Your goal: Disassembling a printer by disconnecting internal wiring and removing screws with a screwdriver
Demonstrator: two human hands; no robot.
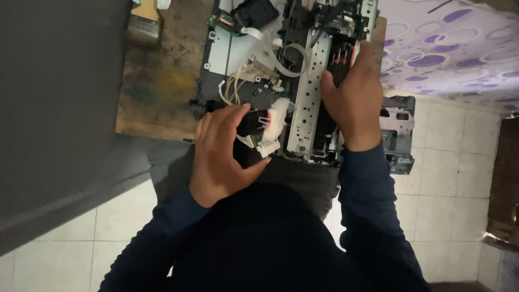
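Pale floor tiles (459, 178) filled the lower part of the head view, with a worn wooden board (157, 81) serving as work surface and a purple-patterned cloth (448, 48) off to the right. On the board sat an opened printer chassis (292, 70), covers off, wiring and ribbon cable (289, 57) exposed.

Left hand (224, 154) was at the near left edge of the chassis, fingers curled narrow, thumb and forefinger close around a dark part; whether they actually gripped it could not be told. Just beyond those fingertips, touching or nearly so, was a white plastic piece (273, 127) with a pink bit.

Right hand (354, 100) lay on the right side of the chassis, fingers wrapped over the black carriage section, thumb pressed beside the perforated metal rail (308, 103). Looked like a firm hold on the chassis.

Paintbrush (145, 19) lay well apart from both hands, top left. Grey metal unit (397, 135) stood just right of the right wrist. Dark blue sleeves on both arms.
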